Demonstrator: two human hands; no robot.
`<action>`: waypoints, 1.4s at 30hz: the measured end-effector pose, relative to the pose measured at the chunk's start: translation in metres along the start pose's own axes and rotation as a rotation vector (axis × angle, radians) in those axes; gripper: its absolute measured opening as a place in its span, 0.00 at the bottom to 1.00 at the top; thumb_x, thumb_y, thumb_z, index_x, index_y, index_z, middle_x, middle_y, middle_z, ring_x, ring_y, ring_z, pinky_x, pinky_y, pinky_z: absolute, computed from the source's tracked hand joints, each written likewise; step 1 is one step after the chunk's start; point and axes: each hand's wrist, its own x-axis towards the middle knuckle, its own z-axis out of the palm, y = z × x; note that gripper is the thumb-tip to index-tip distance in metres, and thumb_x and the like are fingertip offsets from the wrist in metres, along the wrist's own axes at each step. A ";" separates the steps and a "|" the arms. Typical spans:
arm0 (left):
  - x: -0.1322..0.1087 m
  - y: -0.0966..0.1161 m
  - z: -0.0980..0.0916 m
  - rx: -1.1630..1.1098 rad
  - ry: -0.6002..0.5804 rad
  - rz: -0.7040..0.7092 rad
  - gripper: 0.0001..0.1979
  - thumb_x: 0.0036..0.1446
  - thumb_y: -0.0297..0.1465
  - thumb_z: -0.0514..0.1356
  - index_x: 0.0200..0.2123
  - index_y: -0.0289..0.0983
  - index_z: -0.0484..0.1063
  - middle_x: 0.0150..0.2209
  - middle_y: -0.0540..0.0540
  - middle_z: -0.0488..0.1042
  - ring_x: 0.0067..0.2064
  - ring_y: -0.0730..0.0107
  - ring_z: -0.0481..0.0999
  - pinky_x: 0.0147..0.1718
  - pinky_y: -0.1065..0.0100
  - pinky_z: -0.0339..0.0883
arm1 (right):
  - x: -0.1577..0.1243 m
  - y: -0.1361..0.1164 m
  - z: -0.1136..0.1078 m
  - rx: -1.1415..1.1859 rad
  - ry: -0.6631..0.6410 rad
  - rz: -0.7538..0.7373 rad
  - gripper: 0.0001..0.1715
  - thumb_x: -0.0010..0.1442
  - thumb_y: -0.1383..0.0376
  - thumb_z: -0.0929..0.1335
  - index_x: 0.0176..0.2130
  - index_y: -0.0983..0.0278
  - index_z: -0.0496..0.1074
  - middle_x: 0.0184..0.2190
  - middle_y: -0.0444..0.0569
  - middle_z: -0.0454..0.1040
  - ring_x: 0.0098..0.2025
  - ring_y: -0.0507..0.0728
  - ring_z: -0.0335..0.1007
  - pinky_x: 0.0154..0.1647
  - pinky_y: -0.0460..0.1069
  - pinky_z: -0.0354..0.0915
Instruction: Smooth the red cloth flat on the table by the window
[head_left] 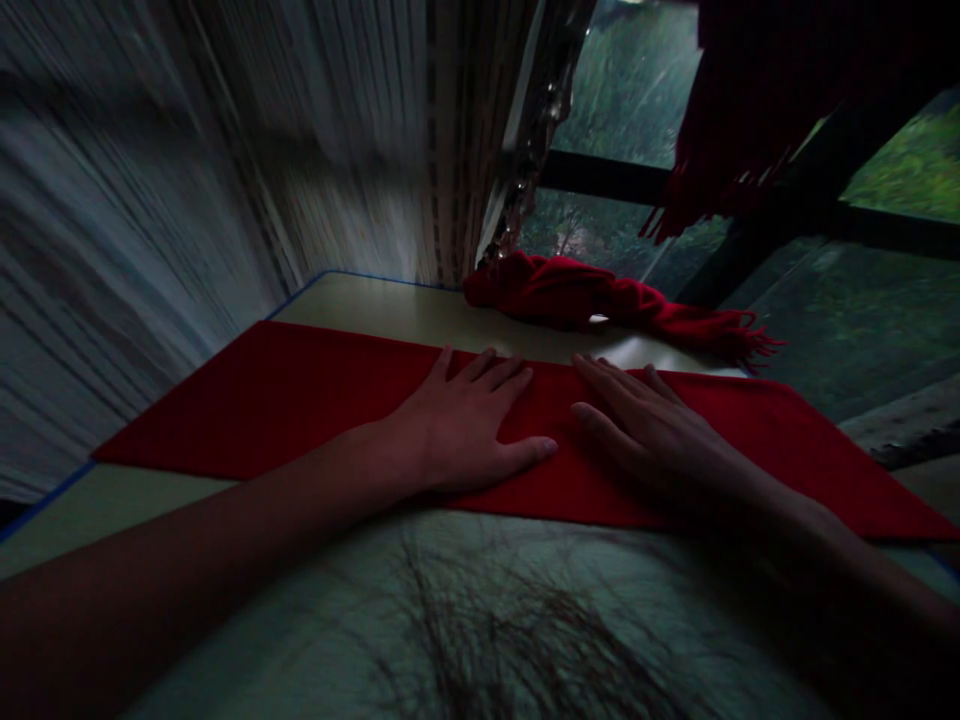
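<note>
A long strip of red cloth [315, 400] lies flat across the pale table, its left end reaching the table's edge. My left hand [472, 425] rests palm down on the middle of the cloth, fingers spread and thumb stretched to the right. Just right of it, my right hand [645, 425] also lies on the cloth, with its fingers stretched out and the thumb apart. A gap of bare red cloth shows between the two thumbs. Neither hand grips anything.
The pale table [375, 295] has a blue edge. Behind the cloth lies a bunched red scarf [570, 290] with a fringed end. Another fringed red cloth [735, 110] hangs before the window [630, 80]. Striped curtains [300, 130] hang at left. Dark hair [495, 640] shows in front.
</note>
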 end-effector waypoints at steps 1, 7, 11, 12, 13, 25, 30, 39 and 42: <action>0.000 0.000 0.000 -0.003 0.000 0.000 0.45 0.67 0.61 0.44 0.76 0.37 0.46 0.77 0.45 0.43 0.77 0.50 0.40 0.72 0.37 0.34 | 0.000 0.000 0.000 -0.001 0.016 0.000 0.42 0.72 0.42 0.53 0.74 0.61 0.53 0.74 0.56 0.56 0.76 0.65 0.44 0.75 0.68 0.40; 0.000 -0.001 0.001 -0.015 0.000 -0.003 0.45 0.67 0.61 0.44 0.76 0.38 0.46 0.77 0.44 0.43 0.77 0.50 0.39 0.72 0.39 0.33 | -0.001 0.002 0.002 -0.004 0.021 -0.018 0.42 0.73 0.43 0.53 0.75 0.61 0.50 0.74 0.57 0.56 0.76 0.64 0.45 0.75 0.68 0.40; 0.000 0.000 0.001 -0.009 0.004 -0.004 0.45 0.67 0.61 0.43 0.76 0.38 0.46 0.77 0.44 0.43 0.77 0.51 0.39 0.72 0.40 0.34 | -0.001 0.002 0.002 -0.002 -0.002 -0.013 0.43 0.73 0.43 0.53 0.76 0.62 0.48 0.74 0.57 0.54 0.76 0.65 0.44 0.75 0.68 0.39; 0.000 0.000 0.001 -0.007 0.003 -0.004 0.45 0.67 0.61 0.43 0.76 0.38 0.46 0.77 0.44 0.43 0.77 0.51 0.39 0.72 0.40 0.34 | -0.001 0.003 0.002 -0.004 -0.001 -0.011 0.43 0.73 0.43 0.53 0.76 0.62 0.49 0.74 0.57 0.55 0.76 0.65 0.44 0.75 0.68 0.39; 0.001 0.000 0.001 -0.005 0.001 -0.004 0.45 0.67 0.61 0.43 0.76 0.38 0.46 0.77 0.44 0.42 0.77 0.51 0.39 0.72 0.40 0.34 | -0.001 0.003 0.003 -0.007 0.008 -0.009 0.43 0.73 0.43 0.54 0.76 0.62 0.49 0.74 0.57 0.55 0.76 0.65 0.44 0.76 0.68 0.39; 0.001 0.001 0.000 -0.007 0.001 -0.006 0.46 0.67 0.61 0.44 0.76 0.37 0.46 0.77 0.43 0.43 0.77 0.51 0.40 0.71 0.37 0.34 | 0.000 0.002 0.001 -0.009 -0.005 -0.005 0.43 0.73 0.42 0.53 0.74 0.64 0.52 0.74 0.60 0.55 0.75 0.66 0.46 0.75 0.69 0.42; 0.001 0.001 0.000 -0.008 -0.006 -0.008 0.46 0.67 0.61 0.44 0.76 0.37 0.45 0.77 0.43 0.42 0.77 0.51 0.39 0.72 0.38 0.33 | 0.000 0.001 0.001 0.003 0.005 -0.002 0.43 0.73 0.43 0.53 0.75 0.62 0.50 0.74 0.59 0.55 0.76 0.65 0.44 0.75 0.69 0.41; 0.000 0.000 0.000 -0.015 0.003 0.000 0.45 0.67 0.61 0.44 0.76 0.37 0.46 0.77 0.44 0.42 0.77 0.51 0.39 0.72 0.38 0.34 | 0.000 0.002 0.001 -0.010 0.002 0.001 0.45 0.72 0.42 0.53 0.75 0.66 0.50 0.73 0.61 0.56 0.76 0.65 0.46 0.75 0.68 0.40; 0.000 0.000 0.000 -0.009 0.005 -0.005 0.45 0.67 0.61 0.44 0.76 0.37 0.46 0.77 0.44 0.42 0.77 0.52 0.40 0.72 0.39 0.35 | 0.000 0.002 0.002 0.000 0.005 -0.003 0.45 0.72 0.43 0.53 0.75 0.65 0.49 0.74 0.61 0.56 0.76 0.66 0.45 0.75 0.68 0.41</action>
